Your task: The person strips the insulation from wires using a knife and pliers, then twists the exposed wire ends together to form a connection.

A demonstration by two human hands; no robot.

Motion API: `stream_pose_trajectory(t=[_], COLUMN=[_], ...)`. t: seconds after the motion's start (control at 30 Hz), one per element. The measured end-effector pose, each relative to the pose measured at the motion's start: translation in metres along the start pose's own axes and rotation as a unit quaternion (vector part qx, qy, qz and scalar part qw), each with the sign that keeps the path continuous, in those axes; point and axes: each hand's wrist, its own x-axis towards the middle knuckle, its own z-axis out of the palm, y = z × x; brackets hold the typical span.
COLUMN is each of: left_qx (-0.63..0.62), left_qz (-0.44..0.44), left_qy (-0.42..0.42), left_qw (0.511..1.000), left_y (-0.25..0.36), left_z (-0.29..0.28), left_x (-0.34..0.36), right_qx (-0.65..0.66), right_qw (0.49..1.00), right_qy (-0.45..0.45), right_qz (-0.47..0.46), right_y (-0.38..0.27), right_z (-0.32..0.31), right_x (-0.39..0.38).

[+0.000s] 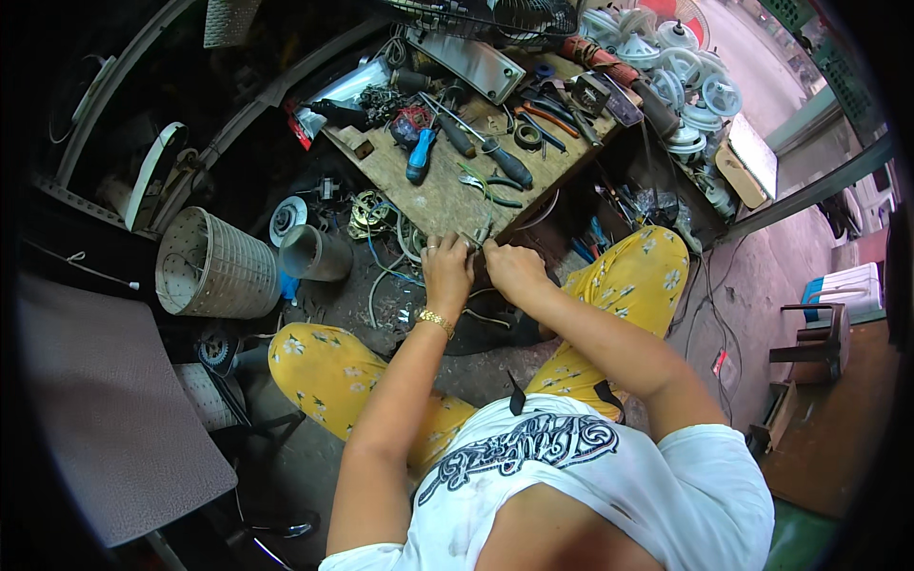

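Note:
Both hands meet low over the near corner of a worn wooden worktop (428, 202). My left hand (448, 271), with a gold bracelet at the wrist, pinches a thin wire (475, 239). Close beside it, my right hand (516, 271) has its fingers closed on the same wire; the fingertips partly hide it. A greenish strand runs from there up the worktop to the pliers (497, 197), which lie apart from my hands. Farther back lie a dark-handled screwdriver (507, 164), a blue-handled tool (420, 157) and a roll of black tape (527, 137).
A perforated white basket (219, 266) and a grey metal can (314, 255) stand left on the floor, near loose cables (379, 285). White plastic wheel-like parts (678, 71) pile up at back right. A fan cage (486, 17) borders the worktop's far side. A grey padded surface (114, 400) fills the left.

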Motion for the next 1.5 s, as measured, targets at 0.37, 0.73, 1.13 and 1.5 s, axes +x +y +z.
stream_pose_trajectory(t=[0.37,0.73,1.13,1.5], left_qx=[-0.021,0.061,-0.031,-0.081], left_qz=[-0.022,-0.103,-0.005,0.012], left_qy=[-0.035,0.024,-0.023,0.054], left_qw=[0.999,0.993,0.999,0.995], left_y=[0.001,0.016,0.0,-0.01], left_z=[-0.001,0.003,0.007,0.018], left_x=[-0.004,-0.011,-0.015,-0.014], right_qx=[0.006,0.038,-0.013,0.202], right_qw=[1.0,0.999,1.0,0.972], right_qy=[0.021,0.021,-0.008,0.117], right_qz=[0.012,0.032,-0.013,0.024], right_y=[0.002,0.001,-0.005,0.008], right_z=[0.015,0.007,0.0,0.039], right_x=[-0.009,-0.004,-0.005,0.0])
